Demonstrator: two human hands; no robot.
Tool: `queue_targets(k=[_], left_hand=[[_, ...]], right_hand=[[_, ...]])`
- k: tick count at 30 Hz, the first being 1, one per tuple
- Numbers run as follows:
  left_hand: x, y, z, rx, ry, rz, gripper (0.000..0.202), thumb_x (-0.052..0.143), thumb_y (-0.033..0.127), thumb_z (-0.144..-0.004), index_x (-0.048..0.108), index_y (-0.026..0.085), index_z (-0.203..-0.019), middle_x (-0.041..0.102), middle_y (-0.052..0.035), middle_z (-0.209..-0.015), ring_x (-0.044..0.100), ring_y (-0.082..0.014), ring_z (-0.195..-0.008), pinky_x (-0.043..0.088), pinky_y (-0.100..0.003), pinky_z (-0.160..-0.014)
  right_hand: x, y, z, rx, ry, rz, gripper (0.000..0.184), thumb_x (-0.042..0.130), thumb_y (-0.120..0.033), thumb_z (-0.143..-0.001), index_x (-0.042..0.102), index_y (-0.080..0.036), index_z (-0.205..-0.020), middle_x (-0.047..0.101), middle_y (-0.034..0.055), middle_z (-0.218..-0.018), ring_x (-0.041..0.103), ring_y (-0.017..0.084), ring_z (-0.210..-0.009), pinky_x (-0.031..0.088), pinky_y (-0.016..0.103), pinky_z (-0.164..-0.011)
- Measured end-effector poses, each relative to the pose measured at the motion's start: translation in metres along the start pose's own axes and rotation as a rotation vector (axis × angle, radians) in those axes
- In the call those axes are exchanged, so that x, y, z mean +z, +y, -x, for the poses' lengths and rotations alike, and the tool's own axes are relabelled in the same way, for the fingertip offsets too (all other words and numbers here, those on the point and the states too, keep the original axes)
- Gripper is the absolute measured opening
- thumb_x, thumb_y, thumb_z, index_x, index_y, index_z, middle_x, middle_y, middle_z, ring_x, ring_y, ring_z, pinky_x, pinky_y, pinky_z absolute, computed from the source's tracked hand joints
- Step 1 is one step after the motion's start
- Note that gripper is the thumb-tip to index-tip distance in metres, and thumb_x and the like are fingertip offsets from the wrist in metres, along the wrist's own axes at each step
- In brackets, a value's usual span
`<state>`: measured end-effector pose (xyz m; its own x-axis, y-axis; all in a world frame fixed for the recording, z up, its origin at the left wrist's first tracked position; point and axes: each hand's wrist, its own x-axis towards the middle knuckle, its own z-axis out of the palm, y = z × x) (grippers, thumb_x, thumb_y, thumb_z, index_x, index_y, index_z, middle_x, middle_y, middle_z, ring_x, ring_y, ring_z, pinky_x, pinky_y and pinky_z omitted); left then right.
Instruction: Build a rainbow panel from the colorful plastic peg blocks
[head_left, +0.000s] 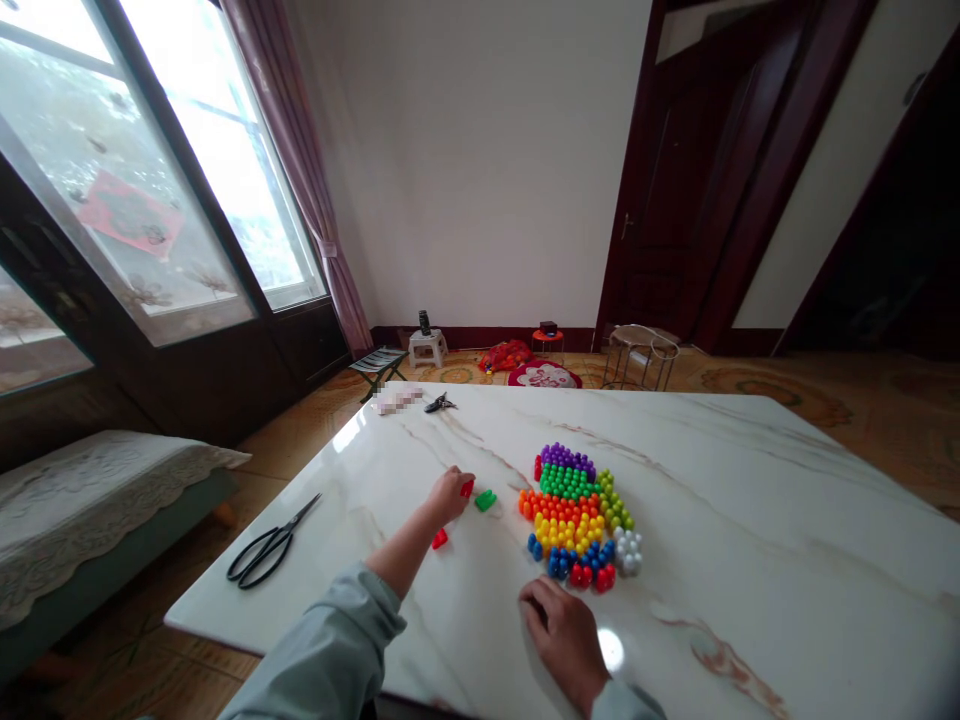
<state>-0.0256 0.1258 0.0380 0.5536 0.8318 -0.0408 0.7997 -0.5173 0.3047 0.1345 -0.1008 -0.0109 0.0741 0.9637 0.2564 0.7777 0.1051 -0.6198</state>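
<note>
A cluster of small coloured plastic blocks lies in rows on the white marble table: purple, green, orange, yellow, blue, red and white. My left hand reaches out left of it, fingers closed on a red block. A loose green block sits just to the right of that hand, and another red block lies below it. My right hand rests on the table near the front edge, fingers curled, just below the cluster's blue and red rows.
Black scissors lie near the table's left edge. A small dark clip-like tool sits at the far corner. Beyond the table are a stool, a wire stand and a bed at left.
</note>
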Motion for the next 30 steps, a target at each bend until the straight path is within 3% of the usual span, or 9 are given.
queue_targets(k=[3,6,9,12,15,21,30], left_hand=[[0.008,0.004,0.001,-0.032,0.042,0.007,0.029,0.053,0.008,-0.07,0.064,0.02,-0.094,0.06,-0.0077,-0.1,0.06,-0.0189,-0.09,0.046,-0.028,-0.079],[0.002,0.008,-0.007,-0.049,0.07,0.032,0.022,0.053,0.012,-0.072,0.063,0.018,-0.09,0.06,-0.0076,-0.092,0.06,-0.0194,-0.087,0.046,-0.028,-0.078],[-0.007,0.017,-0.022,-0.055,0.102,0.086,0.021,0.043,0.016,-0.083,0.063,0.015,-0.089,0.062,-0.0075,-0.083,0.061,-0.0187,-0.086,0.046,-0.029,-0.08],[-0.01,0.033,-0.04,-0.061,0.08,0.171,0.032,0.034,0.016,-0.089,0.065,0.012,-0.086,0.064,-0.0047,-0.07,0.063,-0.0139,-0.068,0.049,-0.025,-0.07],[-0.006,0.056,-0.053,-0.047,0.026,0.249,0.031,0.038,0.015,-0.085,0.069,0.011,-0.082,0.065,-0.0017,-0.061,0.061,-0.0101,-0.054,0.048,-0.02,-0.059],[0.015,0.092,-0.063,-0.022,0.036,0.288,0.019,0.056,0.017,-0.073,0.074,0.014,-0.077,0.068,-0.0021,-0.061,0.064,-0.0125,-0.061,0.049,-0.021,-0.061],[0.033,0.107,-0.067,-0.185,0.163,0.227,0.017,0.059,0.022,-0.072,0.071,0.015,-0.082,0.072,-0.0088,-0.084,0.065,-0.02,-0.08,0.047,-0.027,-0.067]], right_hand=[[0.002,0.001,0.0,0.002,0.009,0.005,0.02,0.044,-0.018,-0.086,0.062,-0.022,-0.078,0.064,-0.0001,-0.08,0.06,0.012,-0.073,0.039,0.022,-0.066],[0.001,0.0,0.0,0.008,0.01,0.0,0.02,0.044,-0.018,-0.086,0.062,-0.022,-0.077,0.064,-0.0003,-0.08,0.06,0.012,-0.072,0.038,0.022,-0.066],[0.0,-0.001,-0.001,0.021,0.001,-0.005,0.02,0.045,-0.018,-0.086,0.062,-0.022,-0.077,0.064,-0.0002,-0.08,0.06,0.012,-0.073,0.038,0.022,-0.066],[-0.001,-0.002,-0.001,0.037,0.002,0.0,0.018,0.046,-0.017,-0.084,0.062,-0.022,-0.078,0.064,-0.0004,-0.08,0.06,0.013,-0.072,0.038,0.022,-0.065],[-0.001,-0.001,0.0,0.045,0.011,0.003,0.017,0.046,-0.016,-0.083,0.062,-0.022,-0.077,0.064,-0.0009,-0.08,0.06,0.012,-0.072,0.038,0.022,-0.065],[0.0,0.0,0.0,0.053,0.012,-0.009,0.016,0.047,-0.016,-0.083,0.06,-0.022,-0.078,0.064,-0.0011,-0.079,0.059,0.012,-0.07,0.036,0.021,-0.064],[0.0,0.0,-0.001,0.066,0.0,-0.029,0.016,0.047,-0.016,-0.083,0.061,-0.022,-0.08,0.064,-0.0008,-0.08,0.059,0.012,-0.071,0.035,0.022,-0.064]])
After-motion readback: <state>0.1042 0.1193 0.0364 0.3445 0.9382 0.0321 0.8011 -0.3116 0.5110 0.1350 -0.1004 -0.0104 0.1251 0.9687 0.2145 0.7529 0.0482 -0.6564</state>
